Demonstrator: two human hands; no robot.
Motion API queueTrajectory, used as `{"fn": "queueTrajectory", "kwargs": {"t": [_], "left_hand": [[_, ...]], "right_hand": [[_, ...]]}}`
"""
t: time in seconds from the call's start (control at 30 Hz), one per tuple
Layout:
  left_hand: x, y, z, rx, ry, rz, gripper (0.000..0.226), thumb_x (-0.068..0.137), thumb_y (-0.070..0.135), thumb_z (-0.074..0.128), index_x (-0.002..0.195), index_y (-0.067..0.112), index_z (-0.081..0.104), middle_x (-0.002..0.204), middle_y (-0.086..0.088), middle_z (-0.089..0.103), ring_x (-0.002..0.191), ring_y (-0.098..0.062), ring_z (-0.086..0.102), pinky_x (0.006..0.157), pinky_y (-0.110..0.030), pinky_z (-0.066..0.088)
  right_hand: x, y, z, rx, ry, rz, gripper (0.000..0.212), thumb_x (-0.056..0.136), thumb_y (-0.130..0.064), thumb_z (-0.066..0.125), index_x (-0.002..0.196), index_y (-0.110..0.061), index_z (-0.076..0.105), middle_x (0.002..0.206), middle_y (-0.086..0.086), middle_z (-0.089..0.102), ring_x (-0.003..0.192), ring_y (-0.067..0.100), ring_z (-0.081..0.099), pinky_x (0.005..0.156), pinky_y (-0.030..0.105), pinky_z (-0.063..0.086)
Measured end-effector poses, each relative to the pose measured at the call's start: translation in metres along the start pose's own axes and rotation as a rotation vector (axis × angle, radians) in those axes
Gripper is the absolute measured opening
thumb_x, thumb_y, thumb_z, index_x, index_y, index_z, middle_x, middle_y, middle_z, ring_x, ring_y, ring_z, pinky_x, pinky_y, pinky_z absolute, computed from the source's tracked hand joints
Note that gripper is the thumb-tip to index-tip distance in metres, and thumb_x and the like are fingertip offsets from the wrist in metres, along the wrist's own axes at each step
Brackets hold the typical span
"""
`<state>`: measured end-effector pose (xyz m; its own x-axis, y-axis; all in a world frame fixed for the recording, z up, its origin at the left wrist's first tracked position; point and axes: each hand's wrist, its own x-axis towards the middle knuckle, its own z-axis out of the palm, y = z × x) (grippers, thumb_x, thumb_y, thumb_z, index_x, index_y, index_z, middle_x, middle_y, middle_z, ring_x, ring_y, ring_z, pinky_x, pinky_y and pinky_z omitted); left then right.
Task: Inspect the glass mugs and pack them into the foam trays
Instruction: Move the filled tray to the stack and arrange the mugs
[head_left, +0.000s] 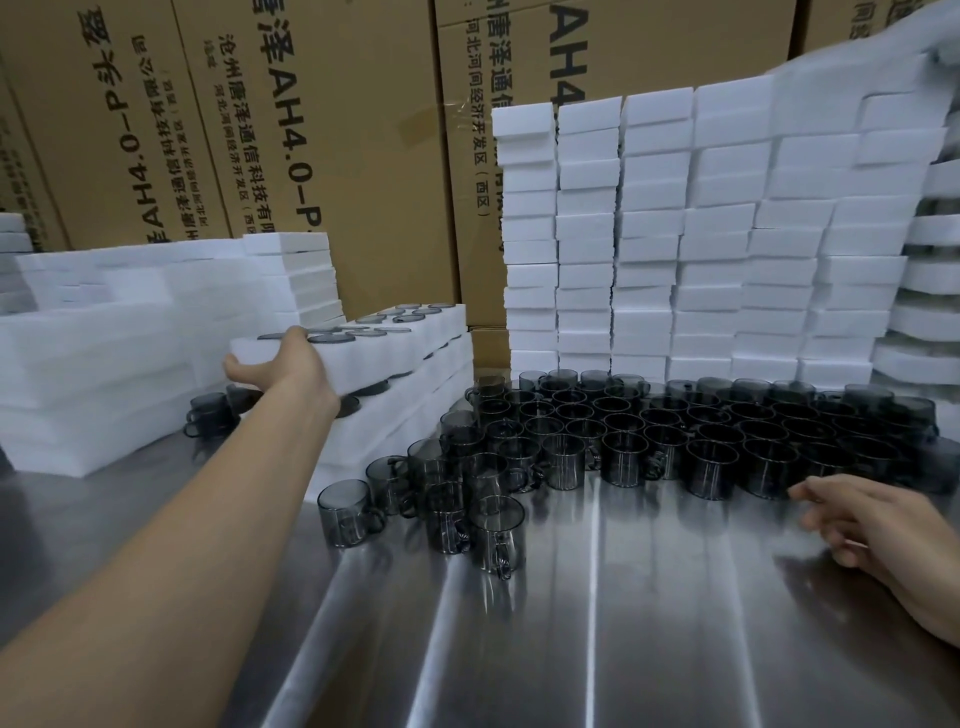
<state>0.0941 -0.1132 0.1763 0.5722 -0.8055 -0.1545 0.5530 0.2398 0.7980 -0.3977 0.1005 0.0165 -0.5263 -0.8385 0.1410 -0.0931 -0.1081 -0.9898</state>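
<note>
the filled tray (395, 353) lies over the stack (415, 415) at the left, and our left hand (275, 364) alone grips its near end, holding it up. with only one end held, we judge the foam could sag or tilt and spill its load onto the tray below. our right hand (857, 514) hovers open over the table (623, 623), just beside the loose mugs (623, 431). a careless sweep could topple the nearest.

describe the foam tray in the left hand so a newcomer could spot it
On the steel table, find the short stack of filled foam trays left of the loose mugs. The tray is the top one, its near end gripped by the left hand.
</note>
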Motion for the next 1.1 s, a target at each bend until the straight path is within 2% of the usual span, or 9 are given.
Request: {"fn": "queueTrajectory", "kwargs": {"t": [0.1, 0.2, 0.3, 0.37, 0.43, 0.53, 0.67, 0.87, 1.1], "left_hand": [[0.004, -0.002, -0.001, 0.206, 0.037, 0.043, 0.092, 0.096, 0.033, 0.064, 0.170, 0.034, 0.008, 0.172, 0.000, 0.019, 0.146, -0.030, 0.042, 0.116, -0.049, 0.045], [0.007, -0.003, -0.008, 0.426, 0.115, 0.153, 0.080, 0.095, 0.034, 0.061, 0.163, 0.011, 0.026, 0.174, -0.002, 0.014, 0.158, -0.024, 0.021, 0.125, -0.036, 0.024], [0.005, 0.004, -0.018, 0.508, 0.074, 0.210, 0.070, 0.095, 0.035, 0.059, 0.154, 0.003, 0.040, 0.167, 0.000, 0.027, 0.154, -0.025, 0.028, 0.121, -0.038, 0.033], [-0.006, 0.006, -0.027, 0.553, 0.034, 0.329, 0.069, 0.098, 0.034, 0.058, 0.158, 0.006, 0.039, 0.172, 0.001, 0.021, 0.155, -0.025, 0.028, 0.115, -0.037, 0.033], [-0.024, 0.000, -0.045, 0.560, -0.104, 0.538, 0.066, 0.101, 0.031, 0.059, 0.162, 0.018, 0.039, 0.173, 0.006, 0.020, 0.156, -0.019, 0.029, 0.120, -0.037, 0.030], [-0.049, -0.025, -0.094, 0.616, -0.414, 0.877, 0.043, 0.098, 0.022, 0.060, 0.140, 0.033, 0.060, 0.146, 0.015, 0.050, 0.133, -0.001, 0.050, 0.111, -0.034, 0.040], [-0.057, -0.056, -0.158, 1.085, -0.718, 1.226, 0.037, 0.091, 0.031, 0.055, 0.127, 0.036, 0.063, 0.127, 0.020, 0.058, 0.118, -0.011, 0.056, 0.092, -0.037, 0.047], [-0.034, -0.060, -0.168, 1.483, -0.748, 1.074, 0.041, 0.097, 0.032, 0.071, 0.138, 0.033, 0.063, 0.139, 0.015, 0.058, 0.133, -0.019, 0.051, 0.101, -0.038, 0.043], [-0.040, -0.068, -0.163, 1.320, -0.908, 0.921, 0.039, 0.096, 0.028, 0.075, 0.127, 0.049, 0.064, 0.129, 0.032, 0.047, 0.120, 0.006, 0.051, 0.101, -0.024, 0.039]], "right_hand": [[0.000, 0.000, 0.001, -0.002, -0.003, 0.001, 0.028, 0.105, -0.022, 0.064, 0.085, -0.015, 0.083, 0.067, 0.009, 0.068, 0.045, 0.009, 0.051, 0.036, 0.023, 0.039], [-0.002, -0.001, 0.001, -0.020, -0.002, -0.005, 0.027, 0.105, -0.020, 0.063, 0.088, -0.009, 0.081, 0.067, 0.010, 0.068, 0.046, 0.010, 0.051, 0.036, 0.023, 0.039], [-0.006, -0.004, 0.003, -0.039, 0.003, -0.016, 0.027, 0.106, -0.018, 0.062, 0.092, -0.004, 0.079, 0.067, 0.009, 0.067, 0.046, 0.010, 0.050, 0.037, 0.022, 0.039], [-0.008, -0.007, 0.005, -0.056, 0.005, -0.019, 0.026, 0.107, -0.018, 0.061, 0.096, -0.002, 0.078, 0.067, 0.008, 0.066, 0.049, 0.011, 0.049, 0.040, 0.023, 0.039], [-0.010, -0.008, 0.006, -0.069, 0.004, -0.030, 0.026, 0.107, -0.016, 0.060, 0.096, -0.001, 0.077, 0.067, 0.009, 0.066, 0.050, 0.013, 0.048, 0.041, 0.025, 0.039], [-0.011, -0.008, 0.007, -0.080, -0.001, -0.039, 0.025, 0.107, -0.015, 0.060, 0.096, 0.000, 0.077, 0.068, 0.010, 0.067, 0.048, 0.011, 0.050, 0.039, 0.022, 0.039], [-0.009, -0.006, 0.006, -0.090, -0.009, -0.045, 0.024, 0.106, -0.015, 0.062, 0.093, -0.004, 0.079, 0.070, 0.010, 0.069, 0.049, 0.010, 0.052, 0.040, 0.023, 0.040], [-0.006, -0.005, 0.003, -0.032, -0.008, -0.005, 0.024, 0.105, -0.015, 0.062, 0.093, -0.004, 0.080, 0.071, 0.010, 0.069, 0.049, 0.008, 0.054, 0.039, 0.021, 0.042], [-0.008, -0.008, 0.006, -0.072, 0.001, 0.004, 0.023, 0.106, -0.014, 0.061, 0.095, -0.002, 0.078, 0.069, 0.008, 0.069, 0.048, 0.008, 0.054, 0.038, 0.021, 0.042]]}}
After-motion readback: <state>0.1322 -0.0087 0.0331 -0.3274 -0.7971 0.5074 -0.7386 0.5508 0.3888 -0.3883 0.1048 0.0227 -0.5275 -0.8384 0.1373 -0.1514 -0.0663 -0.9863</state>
